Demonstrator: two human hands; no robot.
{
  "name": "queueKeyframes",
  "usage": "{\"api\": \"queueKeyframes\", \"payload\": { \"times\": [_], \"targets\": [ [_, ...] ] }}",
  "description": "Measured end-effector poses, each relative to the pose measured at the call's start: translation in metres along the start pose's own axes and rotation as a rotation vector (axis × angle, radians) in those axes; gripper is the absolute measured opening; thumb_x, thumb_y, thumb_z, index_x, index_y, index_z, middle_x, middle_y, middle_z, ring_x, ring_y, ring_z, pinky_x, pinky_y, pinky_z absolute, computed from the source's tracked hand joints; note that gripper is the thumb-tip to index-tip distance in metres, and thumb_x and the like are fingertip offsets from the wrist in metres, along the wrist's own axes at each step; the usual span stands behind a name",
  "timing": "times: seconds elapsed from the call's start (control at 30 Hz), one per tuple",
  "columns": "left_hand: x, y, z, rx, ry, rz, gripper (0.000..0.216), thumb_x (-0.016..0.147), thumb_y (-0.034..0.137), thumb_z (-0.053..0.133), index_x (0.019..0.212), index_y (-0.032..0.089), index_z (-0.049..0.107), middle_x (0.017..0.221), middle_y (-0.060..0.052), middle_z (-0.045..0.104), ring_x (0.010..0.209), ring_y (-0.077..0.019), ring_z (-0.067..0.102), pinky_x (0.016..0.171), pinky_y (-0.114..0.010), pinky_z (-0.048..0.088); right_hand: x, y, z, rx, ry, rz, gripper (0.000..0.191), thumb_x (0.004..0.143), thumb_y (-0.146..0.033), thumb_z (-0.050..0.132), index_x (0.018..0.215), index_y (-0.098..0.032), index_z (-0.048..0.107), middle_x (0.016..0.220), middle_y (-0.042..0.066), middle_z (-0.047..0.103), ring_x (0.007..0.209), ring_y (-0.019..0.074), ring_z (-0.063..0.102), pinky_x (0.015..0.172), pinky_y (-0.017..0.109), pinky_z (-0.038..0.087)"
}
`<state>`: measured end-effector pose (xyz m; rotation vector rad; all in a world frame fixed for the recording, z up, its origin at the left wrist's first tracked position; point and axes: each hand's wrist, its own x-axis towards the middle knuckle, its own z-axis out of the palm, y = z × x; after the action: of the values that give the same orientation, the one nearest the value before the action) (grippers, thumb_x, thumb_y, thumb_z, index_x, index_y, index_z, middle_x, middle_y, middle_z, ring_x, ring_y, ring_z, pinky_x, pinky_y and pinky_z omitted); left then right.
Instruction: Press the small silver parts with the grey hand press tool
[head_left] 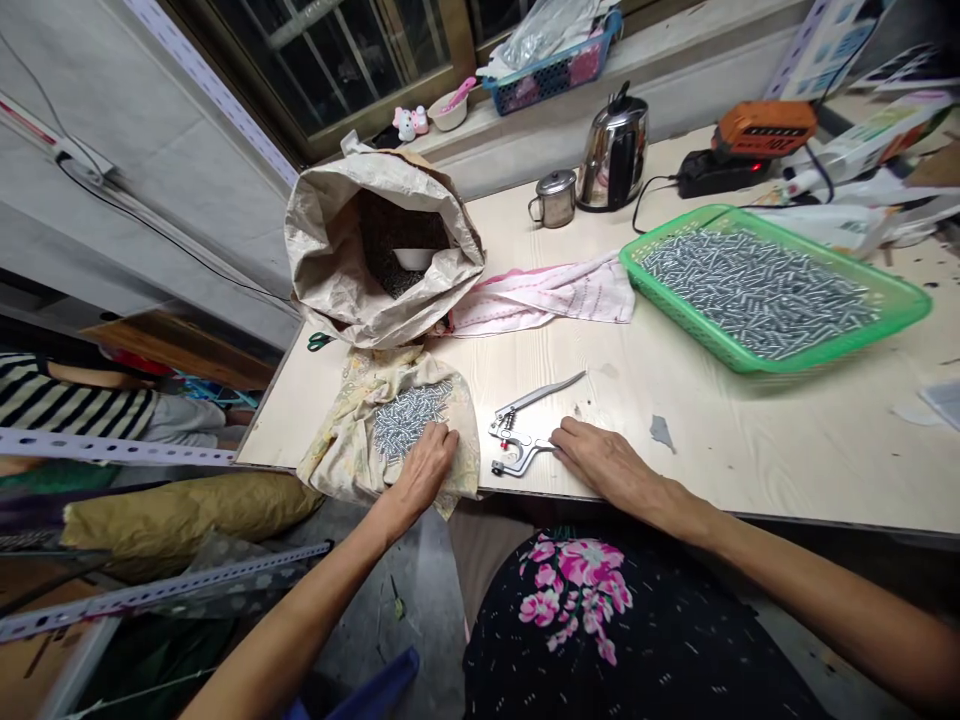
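My left hand (pixel 424 470) rests on a yellowish patterned cloth (pixel 352 440) at the table's front edge. Its fingertips touch a pile of small metal pins (pixel 409 412) lying on that cloth, fingers curled together; whether they pinch a pin is hidden. My right hand (pixel 600 458) lies palm down on the light wooden table (pixel 712 430), fingers together. Its fingertips touch the lower handle of silver press pliers (pixel 521 430), which lie flat between my hands. A green plastic basket (pixel 885 310) full of metal pins stands at the right.
An open paper sack (pixel 337 260) of dark small parts with a white bowl inside stands behind the cloth. A pink-white towel (pixel 547 295), a steel mug (pixel 555 197), a kettle (pixel 616 150), a charger with an orange battery (pixel 761 130) and green-handled scissors (pixel 321 341) lie around.
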<state>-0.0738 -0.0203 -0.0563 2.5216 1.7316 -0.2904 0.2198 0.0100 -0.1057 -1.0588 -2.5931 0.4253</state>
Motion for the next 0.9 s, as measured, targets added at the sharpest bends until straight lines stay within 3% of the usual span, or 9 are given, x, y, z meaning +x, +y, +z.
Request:
{"api": "queueKeyframes", "payload": {
  "times": [0.13, 0.37, 0.5, 0.6, 0.73, 0.9],
  "targets": [
    [-0.003, 0.001, -0.001, 0.017, -0.012, -0.034, 0.021, 0.093, 0.006, 0.039, 0.092, 0.016, 0.057, 0.099, -0.011, 0.055, 0.097, -0.0255, 0.048, 0.082, -0.036, 0.045, -0.001, -0.001, -0.001, 0.012, 0.008, -0.012, 0.021, 0.098, -0.014, 0.037, 0.085, -0.017, 0.053, 0.086, 0.005, 0.056, 0.075, 0.0153, 0.055, 0.061, 0.027, 0.037],
    [-0.006, 0.002, 0.003, -0.066, -0.005, -0.042, 0.022, 0.094, 0.010, 0.041, 0.104, 0.017, 0.058, 0.102, -0.009, 0.056, 0.100, -0.0232, 0.049, 0.087, -0.035, 0.046, 0.000, -0.003, -0.009, 0.062, -0.012, -0.012, 0.022, 0.097, -0.012, 0.035, 0.085, -0.017, 0.053, 0.086, 0.005, 0.056, 0.067, 0.0135, 0.050, 0.057, 0.026, 0.033],
    [-0.002, -0.002, 0.002, -0.018, -0.040, -0.044, 0.020, 0.091, 0.008, 0.044, 0.095, 0.018, 0.060, 0.097, -0.009, 0.058, 0.095, -0.0239, 0.052, 0.082, -0.035, 0.047, 0.000, -0.003, -0.009, 0.058, -0.010, 0.001, 0.023, 0.097, -0.013, 0.034, 0.084, -0.017, 0.052, 0.086, 0.005, 0.055, 0.068, 0.0133, 0.050, 0.057, 0.026, 0.034],
    [0.002, -0.002, 0.001, -0.061, 0.034, -0.076, 0.019, 0.091, 0.010, 0.046, 0.089, 0.019, 0.062, 0.094, -0.009, 0.061, 0.093, -0.0241, 0.055, 0.081, -0.035, 0.047, 0.000, -0.003, -0.005, 0.046, -0.001, -0.001, 0.025, 0.098, -0.013, 0.033, 0.085, -0.017, 0.053, 0.086, 0.005, 0.055, 0.069, 0.0133, 0.051, 0.057, 0.026, 0.034],
    [0.006, 0.012, 0.002, -0.524, 0.174, -0.259, 0.016, 0.089, 0.026, 0.056, 0.087, 0.018, 0.070, 0.086, -0.006, 0.068, 0.082, -0.0206, 0.063, 0.077, -0.031, 0.048, -0.002, -0.004, -0.002, 0.007, 0.054, -0.036, 0.026, 0.096, -0.009, 0.033, 0.083, -0.017, 0.054, 0.082, 0.004, 0.056, 0.067, 0.0135, 0.048, 0.057, 0.027, 0.032],
    [0.010, 0.043, 0.011, -1.135, 0.088, -0.494, 0.032, 0.076, 0.046, 0.067, 0.080, 0.015, 0.073, 0.066, -0.003, 0.068, 0.060, -0.0160, 0.060, 0.058, -0.025, 0.044, -0.003, -0.007, -0.005, -0.052, 0.107, -0.076, 0.027, 0.096, -0.006, 0.035, 0.081, -0.017, 0.055, 0.080, 0.003, 0.055, 0.065, 0.0144, 0.044, 0.059, 0.030, 0.032]
  ]
}}
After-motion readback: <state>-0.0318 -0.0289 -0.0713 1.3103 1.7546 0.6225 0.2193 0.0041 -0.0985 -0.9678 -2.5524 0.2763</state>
